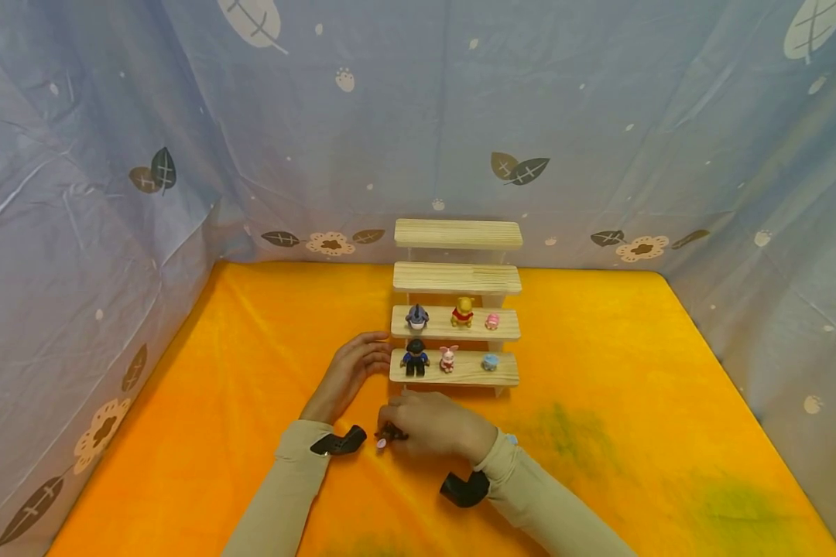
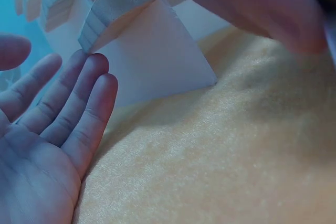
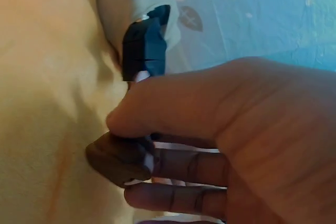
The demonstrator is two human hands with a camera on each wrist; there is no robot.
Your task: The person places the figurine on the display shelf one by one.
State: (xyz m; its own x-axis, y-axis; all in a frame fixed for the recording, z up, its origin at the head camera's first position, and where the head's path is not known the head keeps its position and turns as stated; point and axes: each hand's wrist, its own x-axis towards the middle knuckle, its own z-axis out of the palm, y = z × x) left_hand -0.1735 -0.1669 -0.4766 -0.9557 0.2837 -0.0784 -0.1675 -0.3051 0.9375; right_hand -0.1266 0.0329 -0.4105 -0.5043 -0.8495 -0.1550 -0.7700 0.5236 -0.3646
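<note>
My right hand (image 1: 440,423) pinches a small dark brown toy figure (image 1: 393,431) between thumb and fingers, low over the cloth in front of a stepped wooden shelf (image 1: 458,276). In the right wrist view, the brown part of the figure (image 3: 116,158) sticks out below the thumb, while the fingers hide much of it. Straight fingers of my left hand (image 1: 348,373) reach the left end of the lowest step; the left wrist view shows their fingertips (image 2: 96,64) right at that step's corner.
A black-haired toy figure (image 1: 415,358), a pink piglet (image 1: 448,359) and a small blue toy (image 1: 490,361) stand on the lowest step. Above them are a grey-blue donkey (image 1: 416,316), a yellow bear (image 1: 463,312) and a small pink toy (image 1: 492,321). Patterned curtains (image 1: 390,116) enclose the orange cloth (image 1: 599,348).
</note>
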